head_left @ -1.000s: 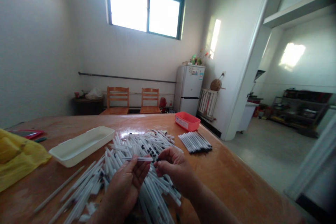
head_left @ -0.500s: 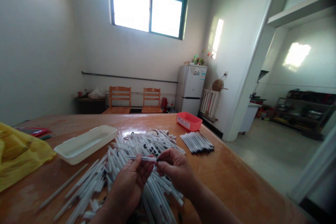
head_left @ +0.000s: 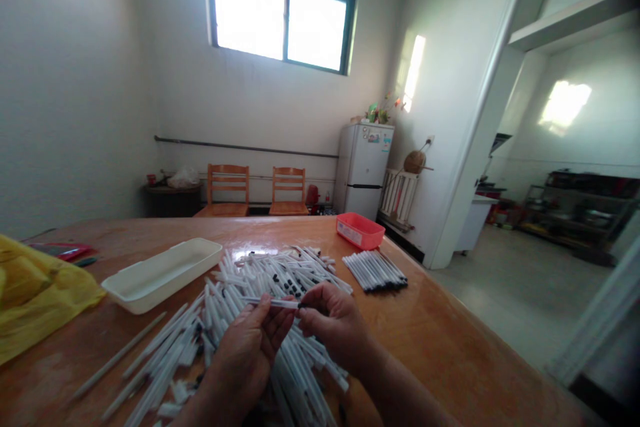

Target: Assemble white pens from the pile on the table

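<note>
**One pen in hand, one small bundle laid by, a large heap unsorted**

One white pen barrel (head_left: 270,302) lies level between your two hands, just above the near part of the heap. Your left hand (head_left: 247,353) is closed round its middle and left part, fingers curled beneath it. Your right hand (head_left: 333,323) pinches narrowly at the barrel's dark right end; whether a separate small part sits between those fingertips cannot be told.

Beneath and around both hands: a loose heap of white pens (head_left: 260,280), lying crosswise in every direction, some with black tips showing, spread from the table's near edge to about its middle. A few single barrels have strayed to the left of the heap.

Right of the heap, apart from it: a neat bundle of pens (head_left: 375,271), aligned side by side, dark ends toward the table's edge. Judged from this, a small share is done and much the larger share remains in the heap.

Behind the bundle: a red tray (head_left: 360,230). Left of the heap: a long white tray (head_left: 163,273), with nothing visible in it. Far left: a yellow bag (head_left: 35,300). All rest on the wooden table (head_left: 450,340).
</note>
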`<state>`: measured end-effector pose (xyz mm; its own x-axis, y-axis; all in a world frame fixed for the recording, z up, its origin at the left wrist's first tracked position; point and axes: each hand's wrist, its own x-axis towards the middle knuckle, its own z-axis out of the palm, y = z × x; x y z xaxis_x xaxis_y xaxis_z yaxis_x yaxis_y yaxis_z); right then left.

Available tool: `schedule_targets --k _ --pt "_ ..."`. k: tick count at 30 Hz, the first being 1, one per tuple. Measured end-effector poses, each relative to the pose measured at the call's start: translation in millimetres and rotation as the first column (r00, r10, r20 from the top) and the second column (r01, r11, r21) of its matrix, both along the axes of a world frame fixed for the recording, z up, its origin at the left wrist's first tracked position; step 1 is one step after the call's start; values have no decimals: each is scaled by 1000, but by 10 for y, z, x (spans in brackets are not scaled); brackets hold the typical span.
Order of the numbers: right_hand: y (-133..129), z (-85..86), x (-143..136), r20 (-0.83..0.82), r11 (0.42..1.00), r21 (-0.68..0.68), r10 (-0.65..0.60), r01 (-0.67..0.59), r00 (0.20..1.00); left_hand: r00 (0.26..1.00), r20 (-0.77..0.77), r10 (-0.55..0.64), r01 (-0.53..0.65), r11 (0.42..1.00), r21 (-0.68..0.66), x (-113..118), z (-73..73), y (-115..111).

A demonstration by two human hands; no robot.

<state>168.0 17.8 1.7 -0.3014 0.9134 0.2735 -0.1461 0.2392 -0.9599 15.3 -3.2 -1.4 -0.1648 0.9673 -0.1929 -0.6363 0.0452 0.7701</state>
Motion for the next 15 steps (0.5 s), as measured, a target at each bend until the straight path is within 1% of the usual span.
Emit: schedule_targets --k 9,12,15 --pt "-16 3 -17 -32 999 41 24 -23 999 999 35 18 -18 1000 -2 7 38 -19" --pt "-30 17 -9 34 998 61 -17 15 999 999 45 18 -18 1000 -1 7 35 -19" --pt "-42 25 9 132 990 127 -82 65 988 999 44 22 -22 1000 3 12 37 -18"
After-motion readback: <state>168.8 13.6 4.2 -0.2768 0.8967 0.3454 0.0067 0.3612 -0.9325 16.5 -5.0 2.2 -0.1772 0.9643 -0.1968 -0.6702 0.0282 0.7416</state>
